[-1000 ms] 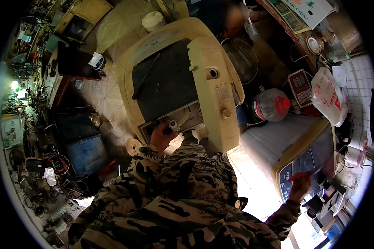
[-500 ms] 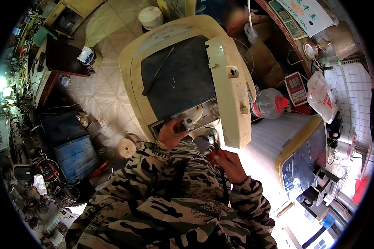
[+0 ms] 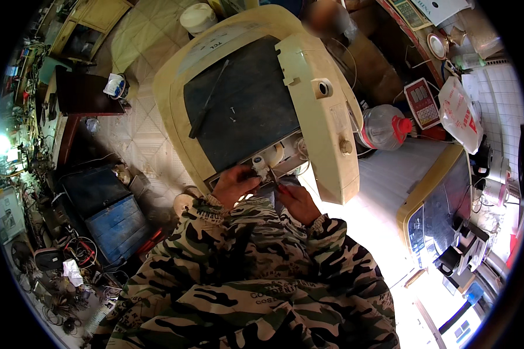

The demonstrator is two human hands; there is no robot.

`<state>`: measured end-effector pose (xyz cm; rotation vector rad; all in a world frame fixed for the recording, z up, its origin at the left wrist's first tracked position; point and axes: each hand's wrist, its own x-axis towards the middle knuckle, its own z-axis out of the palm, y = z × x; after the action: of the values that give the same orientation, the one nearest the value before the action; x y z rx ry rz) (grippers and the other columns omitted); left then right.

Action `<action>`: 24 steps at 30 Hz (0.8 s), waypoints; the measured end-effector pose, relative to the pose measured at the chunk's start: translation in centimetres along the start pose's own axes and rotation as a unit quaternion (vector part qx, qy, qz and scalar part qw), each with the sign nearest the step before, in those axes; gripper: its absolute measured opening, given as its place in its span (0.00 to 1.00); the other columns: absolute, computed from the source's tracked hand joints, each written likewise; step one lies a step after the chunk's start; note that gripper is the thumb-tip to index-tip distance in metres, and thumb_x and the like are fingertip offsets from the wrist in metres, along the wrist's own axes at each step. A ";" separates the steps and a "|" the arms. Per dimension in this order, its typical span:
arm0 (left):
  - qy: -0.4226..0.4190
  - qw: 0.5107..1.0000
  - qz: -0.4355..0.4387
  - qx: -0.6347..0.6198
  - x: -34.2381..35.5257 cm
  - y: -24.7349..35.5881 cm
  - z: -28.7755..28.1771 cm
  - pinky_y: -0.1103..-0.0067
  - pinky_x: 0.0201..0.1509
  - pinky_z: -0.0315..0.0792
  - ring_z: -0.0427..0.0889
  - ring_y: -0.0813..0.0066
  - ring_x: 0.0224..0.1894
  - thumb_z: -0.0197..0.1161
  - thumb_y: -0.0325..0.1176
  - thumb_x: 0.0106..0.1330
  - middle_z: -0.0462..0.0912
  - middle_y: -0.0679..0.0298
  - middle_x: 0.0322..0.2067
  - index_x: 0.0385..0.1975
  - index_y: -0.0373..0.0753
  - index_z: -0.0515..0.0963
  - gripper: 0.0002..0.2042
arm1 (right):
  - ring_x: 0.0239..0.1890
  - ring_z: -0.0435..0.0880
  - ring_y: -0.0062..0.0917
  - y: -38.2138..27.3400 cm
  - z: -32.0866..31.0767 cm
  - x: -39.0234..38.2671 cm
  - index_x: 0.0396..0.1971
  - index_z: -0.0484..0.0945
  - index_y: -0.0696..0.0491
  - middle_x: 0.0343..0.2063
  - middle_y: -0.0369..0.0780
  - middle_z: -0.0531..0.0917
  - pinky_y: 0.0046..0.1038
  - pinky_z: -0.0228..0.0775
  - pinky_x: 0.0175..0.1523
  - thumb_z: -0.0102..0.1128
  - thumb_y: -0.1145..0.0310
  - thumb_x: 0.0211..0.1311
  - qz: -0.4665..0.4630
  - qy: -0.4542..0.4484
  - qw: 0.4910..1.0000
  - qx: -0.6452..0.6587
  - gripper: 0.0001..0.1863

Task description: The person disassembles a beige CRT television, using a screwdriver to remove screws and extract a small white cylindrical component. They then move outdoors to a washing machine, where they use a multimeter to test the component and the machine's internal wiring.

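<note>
In front of me is a cream-coloured appliance (image 3: 170,104) with a dark flat top (image 3: 244,99). My left hand (image 3: 234,185) grips a small pale fitting (image 3: 258,164) at its near edge. My right hand (image 3: 300,205) is closed around a red-handled tool (image 3: 282,189), its slim end touching or very near the fitting; whether it is a screwdriver or pliers I cannot make out. A long dark screwdriver (image 3: 208,100) and two small screws (image 3: 233,113) lie on the dark top. A detached-looking beige panel (image 3: 323,122) with a knob stands along the right side, beside a recess with pale tubing (image 3: 282,152).
A clear plastic bottle (image 3: 384,128) with a red cap stands right of the panel, near a second cream appliance (image 3: 413,203). A blue and black toolbox (image 3: 119,227) sits on the left floor. A white bucket (image 3: 198,18) is at the back, and a person's blurred head behind.
My right hand has moved left and up, bringing the red-handled tool to the fitting in my left hand. The whole view has shifted slightly.
</note>
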<state>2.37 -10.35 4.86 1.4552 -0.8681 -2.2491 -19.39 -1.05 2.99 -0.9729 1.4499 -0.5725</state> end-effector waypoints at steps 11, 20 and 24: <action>0.041 0.999 -0.005 -0.006 0.0 -0.5 0.8 0.78 0.33 0.67 0.74 0.80 0.32 0.65 0.31 0.67 0.79 0.63 0.38 0.56 0.30 0.70 0.21 | 0.36 0.79 0.45 -0.9 -1.4 0.5 0.36 0.79 0.61 0.30 0.52 0.79 0.43 0.68 0.42 0.58 0.59 0.63 0.016 -0.028 0.998 0.049 0.17; 0.087 0.996 0.019 0.025 -0.3 0.1 2.2 0.77 0.41 0.77 0.81 0.78 0.39 0.70 0.30 0.63 0.82 0.62 0.40 0.56 0.29 0.72 0.23 | 0.37 0.78 0.53 -0.3 -1.2 1.4 0.35 0.78 0.61 0.29 0.56 0.78 0.48 0.68 0.42 0.58 0.60 0.61 -0.047 -0.002 0.999 -0.006 0.17; 0.187 0.941 0.122 0.255 -0.2 -1.5 3.0 0.76 0.38 0.78 0.83 0.76 0.37 0.72 0.30 0.59 0.83 0.59 0.41 0.55 0.31 0.75 0.24 | 0.37 0.79 0.55 -0.6 -1.4 1.5 0.36 0.78 0.61 0.29 0.57 0.79 0.49 0.68 0.41 0.57 0.60 0.61 -0.037 -0.019 0.999 -0.030 0.17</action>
<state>-0.19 -8.19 4.95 1.7876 -1.4700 -1.5541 -20.42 -2.88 2.91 -1.0820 1.4078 -0.5639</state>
